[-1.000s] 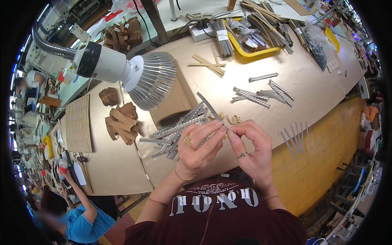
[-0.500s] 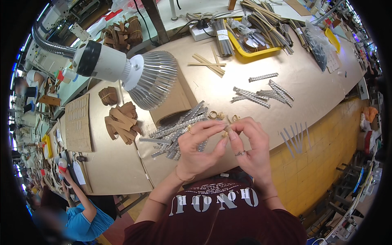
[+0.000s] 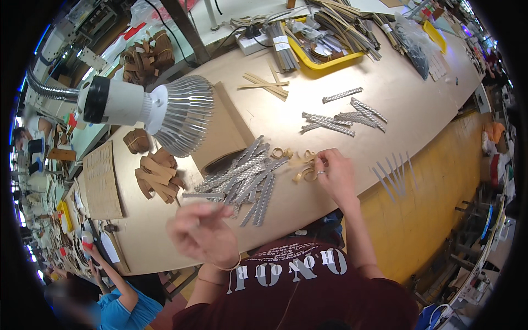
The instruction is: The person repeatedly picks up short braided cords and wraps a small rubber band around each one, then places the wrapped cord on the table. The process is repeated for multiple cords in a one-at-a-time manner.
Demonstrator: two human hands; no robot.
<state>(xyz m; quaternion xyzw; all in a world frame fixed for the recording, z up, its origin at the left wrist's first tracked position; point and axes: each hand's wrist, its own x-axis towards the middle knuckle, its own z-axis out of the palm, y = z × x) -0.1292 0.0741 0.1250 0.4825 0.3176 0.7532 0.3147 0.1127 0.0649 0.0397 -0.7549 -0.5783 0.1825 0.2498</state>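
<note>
My right hand (image 3: 334, 175) is over the table with thumb and fingers pinched together beside several curled tan strips (image 3: 304, 175); what sits between the fingertips is too small to make out. My left hand (image 3: 204, 235) is lifted near the table's front edge, its fingers smeared by motion. Just beyond it lies a loose pile of grey and silver braided strips (image 3: 242, 176). Farther right, a smaller group of braided strips (image 3: 330, 124) rests on the tan table covering (image 3: 264, 107).
A lamp with a finned metal head (image 3: 184, 115) hangs over the left side. Brown strips (image 3: 158, 176) lie below it. A yellow tray (image 3: 324, 64) of strips stands at the back. Thin grey strips (image 3: 393, 177) show at right. A person in blue (image 3: 124, 305) works at lower left.
My hands have come apart: the left swung left and toward me, away from the right. My right hand stayed near the curled strips. The view has shifted slightly.
</note>
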